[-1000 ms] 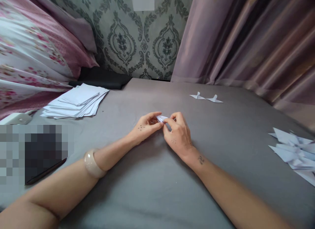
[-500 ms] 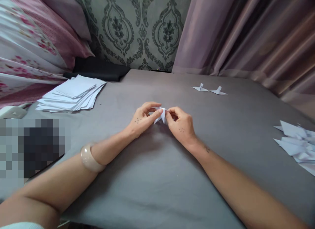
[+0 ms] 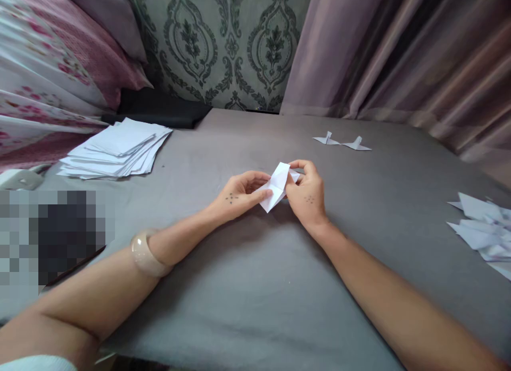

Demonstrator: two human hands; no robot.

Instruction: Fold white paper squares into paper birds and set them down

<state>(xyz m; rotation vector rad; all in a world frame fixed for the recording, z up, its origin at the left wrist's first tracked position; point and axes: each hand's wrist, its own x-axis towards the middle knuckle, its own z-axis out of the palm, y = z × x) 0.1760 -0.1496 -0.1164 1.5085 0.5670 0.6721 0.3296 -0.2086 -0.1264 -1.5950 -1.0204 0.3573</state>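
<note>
A small piece of folded white paper (image 3: 276, 189) is held between both hands over the middle of the grey-covered table. My left hand (image 3: 244, 195) pinches its lower left part, the thumb lying on the front face. My right hand (image 3: 308, 192) grips the paper's right side between thumb and fingers. One flap stands up at the top and a pointed corner hangs down. The far side of the paper and some fingertips behind it are hidden.
A stack of white paper sheets (image 3: 115, 150) lies at the left, by a black folded cloth (image 3: 159, 107). Two small folded paper figures (image 3: 357, 143) rest at the back right. Several more folded papers (image 3: 483, 227) are piled at the right edge. The grey table cover (image 3: 239, 307) runs under everything.
The folded paper has been turned and now shows a broader face with a raised flap. My right hand has shifted right and slightly up; my left hand moved slightly right.
</note>
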